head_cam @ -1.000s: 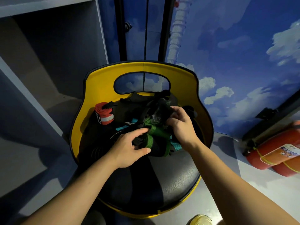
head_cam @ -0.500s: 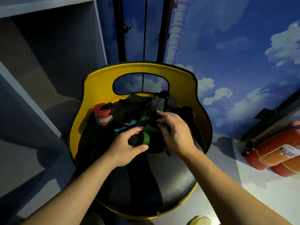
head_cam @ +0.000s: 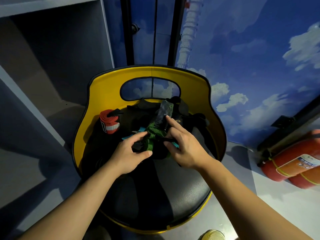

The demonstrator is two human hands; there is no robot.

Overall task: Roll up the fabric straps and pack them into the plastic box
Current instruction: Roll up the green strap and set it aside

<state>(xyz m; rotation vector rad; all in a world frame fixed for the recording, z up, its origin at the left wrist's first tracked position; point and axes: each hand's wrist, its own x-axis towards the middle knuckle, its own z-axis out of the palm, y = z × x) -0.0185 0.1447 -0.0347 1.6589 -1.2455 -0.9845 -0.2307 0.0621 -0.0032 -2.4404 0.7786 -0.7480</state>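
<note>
Pinching a green fabric strap [head_cam: 152, 134], the left hand [head_cam: 129, 154] grips its rolled end while the right hand [head_cam: 184, 146] presses with straightened fingers. It lies on a yellow-backed chair [head_cam: 195, 94] beside a rolled red strap [head_cam: 110, 122], against a sky-painted wall [head_cam: 251, 58].

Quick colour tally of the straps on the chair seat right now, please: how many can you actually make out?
Red strap, rolled: 1
Green strap, gripped by left hand, right hand touching it: 1
Teal strap pieces: 1 at least, mostly hidden
Black straps pile: too dark and tangled to count
Total clearly distinguishable: 3
</note>
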